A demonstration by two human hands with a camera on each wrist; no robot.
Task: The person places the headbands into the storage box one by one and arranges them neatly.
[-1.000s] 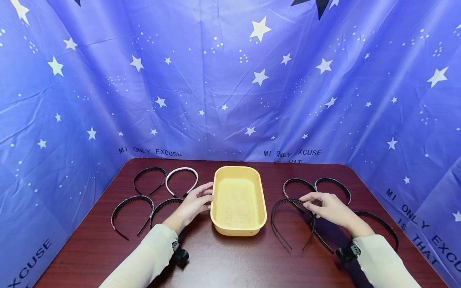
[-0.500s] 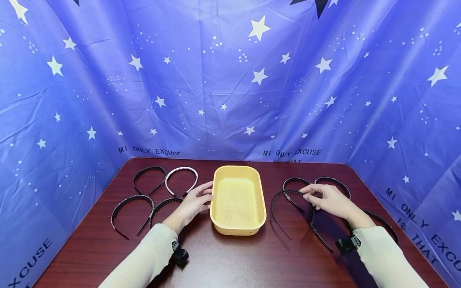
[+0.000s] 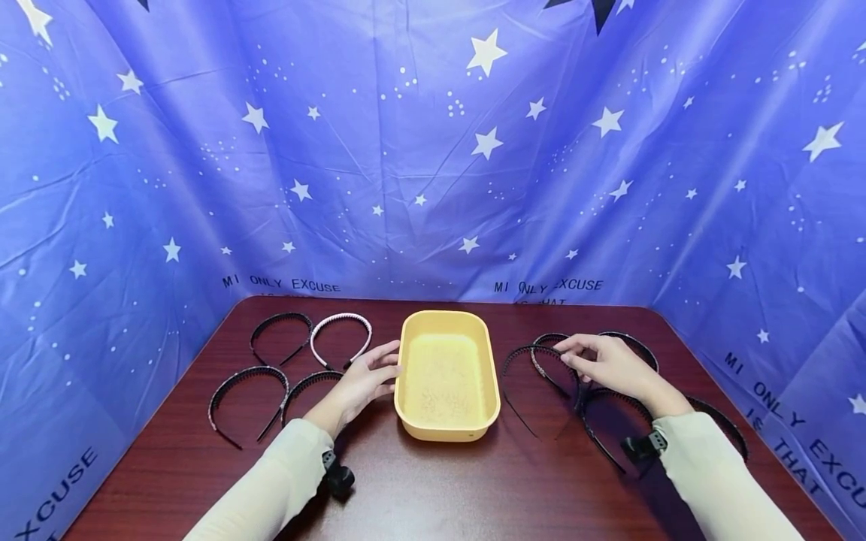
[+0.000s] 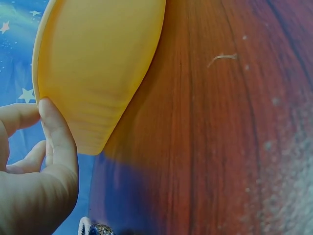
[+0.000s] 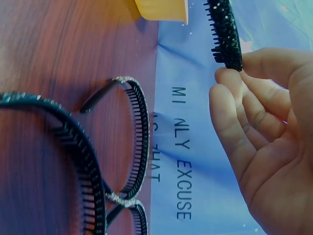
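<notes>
My left hand (image 3: 358,388) lies against the left side of a yellow plastic basin (image 3: 396,409), fingertips touching near the rim. In the left wrist view, the thumb (image 4: 57,125) rests on its outer wall. My right hand (image 3: 612,370) pinches a black toothed headband (image 3: 506,376) between thumb and fingertips, lifted above the table to the right of the basin. Its glittery end (image 5: 227,36) shows in the right wrist view. Below and behind that hand lie more headbands, among them a dark one (image 3: 604,447) and one with a sparkly edge (image 3: 539,366).
On the left of the table (image 3: 433,496) lie a white headband (image 3: 341,317) and several dark ones, such as a sparkly-edged headband (image 3: 215,406). Another dark headband (image 3: 734,432) is partly hidden by the right sleeve. A blue star-printed curtain (image 3: 433,150) surrounds the table.
My right hand has raised the black headband off the table and shifted slightly away from me and to the left, revealing a headband beneath. The left hand and basin stay put.
</notes>
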